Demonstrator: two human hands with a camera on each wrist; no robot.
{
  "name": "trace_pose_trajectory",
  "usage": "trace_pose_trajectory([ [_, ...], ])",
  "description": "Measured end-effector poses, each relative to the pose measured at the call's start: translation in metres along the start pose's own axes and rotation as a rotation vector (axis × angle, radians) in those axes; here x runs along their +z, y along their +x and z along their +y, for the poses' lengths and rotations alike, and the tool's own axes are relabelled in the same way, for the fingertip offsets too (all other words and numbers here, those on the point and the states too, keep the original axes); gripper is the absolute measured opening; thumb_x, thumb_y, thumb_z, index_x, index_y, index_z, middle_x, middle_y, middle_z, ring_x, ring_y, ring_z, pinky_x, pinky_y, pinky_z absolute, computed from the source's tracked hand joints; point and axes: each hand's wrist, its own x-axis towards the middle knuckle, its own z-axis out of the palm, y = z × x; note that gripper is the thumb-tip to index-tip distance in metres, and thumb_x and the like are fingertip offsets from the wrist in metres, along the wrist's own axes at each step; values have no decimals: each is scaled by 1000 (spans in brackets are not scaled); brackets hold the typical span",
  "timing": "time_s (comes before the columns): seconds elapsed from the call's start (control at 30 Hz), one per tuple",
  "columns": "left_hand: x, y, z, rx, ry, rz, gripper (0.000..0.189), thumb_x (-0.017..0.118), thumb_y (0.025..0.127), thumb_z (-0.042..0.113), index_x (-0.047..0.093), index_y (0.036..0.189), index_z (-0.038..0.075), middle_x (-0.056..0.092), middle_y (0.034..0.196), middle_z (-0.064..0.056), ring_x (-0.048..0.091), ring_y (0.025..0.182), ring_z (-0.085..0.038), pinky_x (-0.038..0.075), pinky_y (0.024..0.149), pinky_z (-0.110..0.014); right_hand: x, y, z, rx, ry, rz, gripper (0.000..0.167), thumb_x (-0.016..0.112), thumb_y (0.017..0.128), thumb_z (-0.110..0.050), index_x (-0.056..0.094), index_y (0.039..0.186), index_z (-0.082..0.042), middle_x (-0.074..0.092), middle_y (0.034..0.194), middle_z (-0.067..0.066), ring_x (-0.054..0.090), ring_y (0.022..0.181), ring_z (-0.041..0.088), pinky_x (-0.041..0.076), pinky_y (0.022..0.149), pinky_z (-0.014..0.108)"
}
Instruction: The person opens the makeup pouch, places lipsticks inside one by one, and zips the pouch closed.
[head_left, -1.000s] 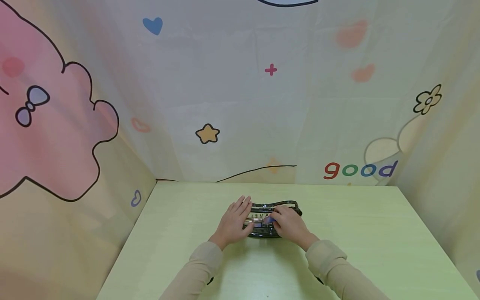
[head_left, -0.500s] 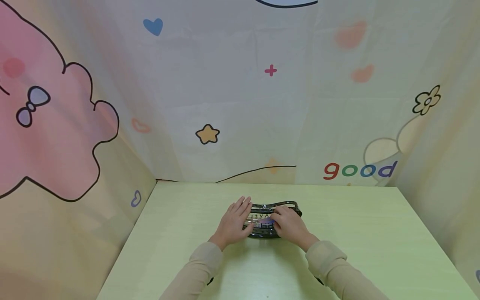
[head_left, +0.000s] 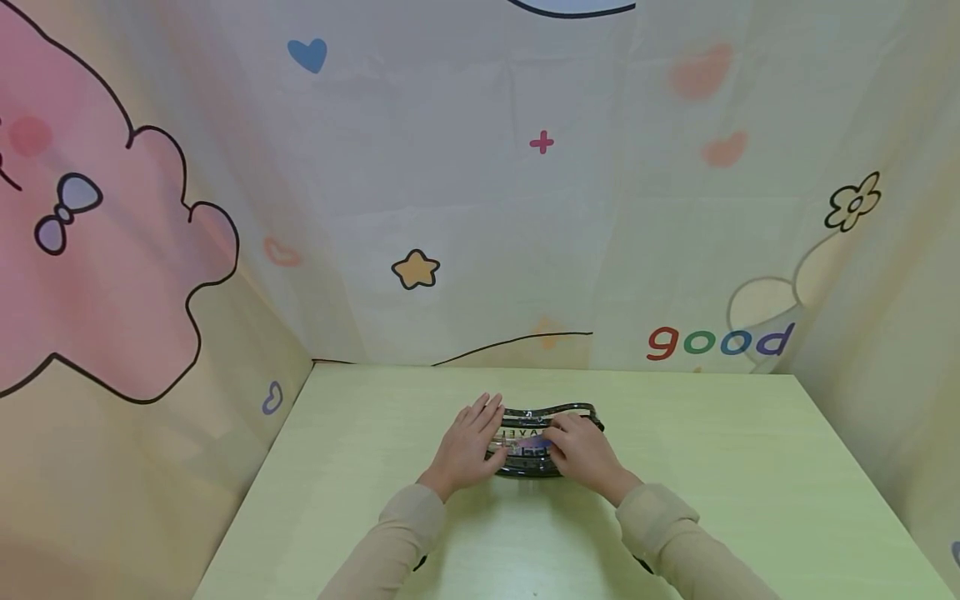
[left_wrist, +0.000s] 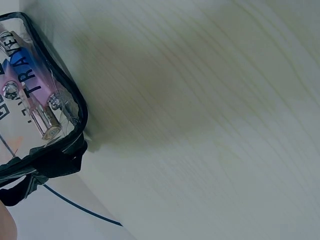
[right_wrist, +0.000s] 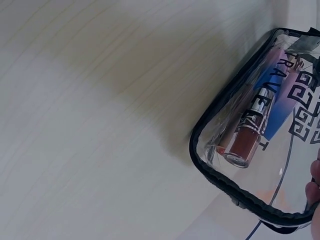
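Note:
A clear cosmetic pouch (head_left: 525, 468) with black trim and dark lettering sits on the table between both hands. My left hand (head_left: 463, 446) rests over its left end, fingers straight and thumb near the front edge. At the right end, my right hand (head_left: 587, 452) grips the pouch with curled fingers; their tips (right_wrist: 314, 182) show beside the black edge in the right wrist view. Inside lie a reddish-brown lip gloss tube (right_wrist: 245, 142) and pink-and-blue tubes (right_wrist: 281, 105). A tube with a shiny end (left_wrist: 46, 122) shows through the pouch in the left wrist view.
The pale green table (head_left: 735, 467) spreads around the pouch. A printed curtain (head_left: 480, 183) with hearts, a star and the word "good" hangs behind it, and a pink cartoon figure (head_left: 112, 275) is printed at the left.
My right hand has shifted very slightly to the right on the pouch, and the tubes seen through it look a little shifted. The left hand stays in place.

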Motion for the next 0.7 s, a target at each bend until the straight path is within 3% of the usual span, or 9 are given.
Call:
trace_pose_trajectory([
  [0.7, 1, -1, 2, -35, -9, -19, 56, 39, 89, 38, 36, 136, 7, 25, 146, -2, 19, 136, -21, 25, 106, -39, -12, -13, 19, -3, 27, 150, 10, 61, 70, -10, 66, 79, -11, 59, 81, 2, 53, 77, 18, 45, 68, 35],
])
